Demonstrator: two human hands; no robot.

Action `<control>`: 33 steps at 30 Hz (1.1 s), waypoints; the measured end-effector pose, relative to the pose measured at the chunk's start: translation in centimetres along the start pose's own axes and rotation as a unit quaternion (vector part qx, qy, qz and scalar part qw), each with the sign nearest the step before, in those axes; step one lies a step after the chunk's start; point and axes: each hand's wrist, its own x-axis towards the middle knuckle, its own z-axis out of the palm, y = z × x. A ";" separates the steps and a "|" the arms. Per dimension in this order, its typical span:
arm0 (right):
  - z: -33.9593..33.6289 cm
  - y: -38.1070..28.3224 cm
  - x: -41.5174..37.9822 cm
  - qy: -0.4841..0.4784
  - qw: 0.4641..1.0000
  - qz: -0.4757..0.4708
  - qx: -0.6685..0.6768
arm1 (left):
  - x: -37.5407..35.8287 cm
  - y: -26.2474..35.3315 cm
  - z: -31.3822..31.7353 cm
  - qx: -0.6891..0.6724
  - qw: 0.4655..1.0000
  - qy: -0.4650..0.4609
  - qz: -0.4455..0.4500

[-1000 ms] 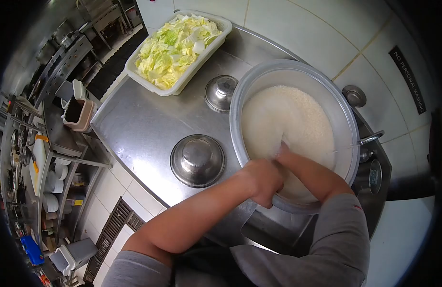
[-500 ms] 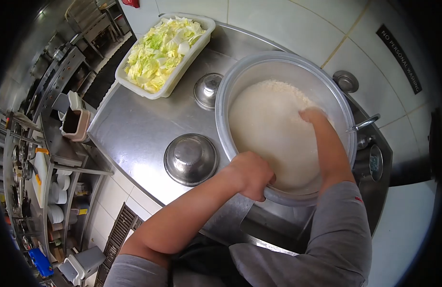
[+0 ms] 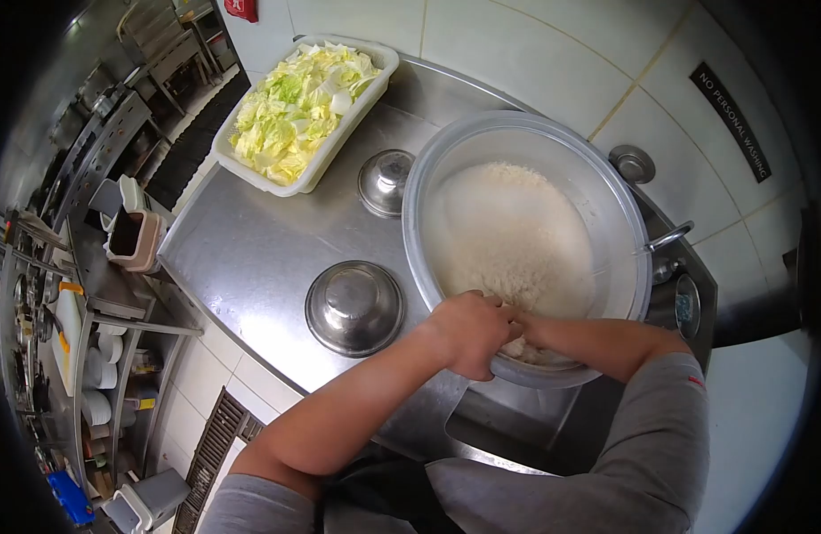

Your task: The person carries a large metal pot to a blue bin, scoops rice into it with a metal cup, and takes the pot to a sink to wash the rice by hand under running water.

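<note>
A large round metal pot (image 3: pixel 413 245) stands at the sink, holding rice (image 3: pixel 517 271) in cloudy whitish water. My left hand (image 3: pixel 475 334) is closed over the pot's near rim. Inside the pot, right beside it, my right hand (image 3: pixel 529 330) is down in the rice at the near wall. Its fingers are mostly hidden by the rice and my left hand. Wet rice is heaped up in front of the right hand. Left of the pot, two metal bowls, a larger one (image 3: pixel 354 307) and a smaller one (image 3: pixel 386 182), lie upside down on the steel counter (image 3: pixel 250 240).
A white basket (image 3: pixel 317 169) of chopped cabbage (image 3: pixel 295 116) sits at the back left of the counter. A metal tap (image 3: pixel 670 237) reaches over the pot's right rim. The sink basin (image 3: pixel 508 418) shows below the pot. Tiled wall (image 3: pixel 535 53) borders the back.
My right hand has swept from the pot's far right side to the near wall, next to my left hand. Rice now rises above the water there. My left hand keeps the rim.
</note>
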 end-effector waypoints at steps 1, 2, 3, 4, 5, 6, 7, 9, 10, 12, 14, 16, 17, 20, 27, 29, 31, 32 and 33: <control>0.4 -1.6 1.9 0.024 1.000 -0.008 -0.006 | -0.1 -0.1 0.1 0.000 1.000 -0.002 -0.004; 0.2 -3.0 3.9 0.049 0.999 -0.013 -0.006 | -0.1 -0.1 0.2 -0.001 1.000 0.020 0.008; -0.5 -4.5 6.0 0.075 0.997 -0.017 -0.001 | -0.1 -0.2 0.3 -0.002 0.999 0.042 0.019; -1.8 -5.2 8.9 0.110 0.994 -0.012 0.028 | -0.1 -0.1 0.0 -0.002 0.999 0.039 0.014; -3.4 -5.6 11.9 0.151 0.986 -0.006 0.071 | 0.0 0.0 -0.4 -0.014 1.000 -0.011 -0.011; -5.0 -4.9 17.1 0.202 0.967 0.000 0.158 | 0.1 0.2 -0.8 -0.026 0.997 -0.061 -0.036; -6.6 -2.5 26.2 0.262 0.913 -0.011 0.313 | 0.1 0.3 -1.1 -0.025 0.997 -0.064 -0.042; -11.2 -3.6 24.0 0.320 0.925 0.011 0.203 | 0.4 0.5 -1.5 -0.019 0.987 -0.140 -0.080; -12.6 -5.9 18.0 0.317 0.942 0.026 0.107 | 0.5 0.5 -1.3 -0.018 0.986 -0.142 -0.083; -14.7 -5.3 14.9 0.330 0.942 0.023 0.050 | 0.7 0.4 -1.0 -0.013 0.983 -0.160 -0.086; -16.0 -2.8 12.8 0.345 0.938 0.025 0.006 | 0.8 0.4 -1.1 -0.015 0.980 -0.175 -0.098; -16.7 1.2 11.1 0.366 0.929 0.025 -0.041 | 1.0 0.4 -1.3 -0.019 0.977 -0.186 -0.106; -16.9 3.5 10.4 0.376 0.924 0.023 -0.069 | 1.2 0.4 -1.3 -0.021 0.971 -0.208 -0.113; -15.3 7.3 5.7 0.339 0.931 0.076 -0.114 | 1.3 0.4 -1.4 -0.024 0.967 -0.224 -0.118; -4.0 9.0 -1.4 0.083 0.960 0.138 -0.230 | 1.3 0.2 -1.1 -0.043 0.966 -0.224 -0.119; -0.9 7.0 -0.5 0.048 0.962 0.102 -0.249 | 1.4 0.3 -1.5 -0.041 0.966 -0.228 -0.114; -0.3 3.7 1.9 0.058 0.963 0.069 -0.252 | 1.4 0.4 -1.8 -0.037 0.964 -0.237 -0.115; -1.1 2.2 3.2 0.073 0.964 0.063 -0.249 | 1.4 0.4 -2.0 -0.042 0.962 -0.241 -0.120; -2.2 0.3 4.9 0.087 0.963 0.056 -0.247 | 1.4 0.4 -1.9 -0.048 0.960 -0.245 -0.126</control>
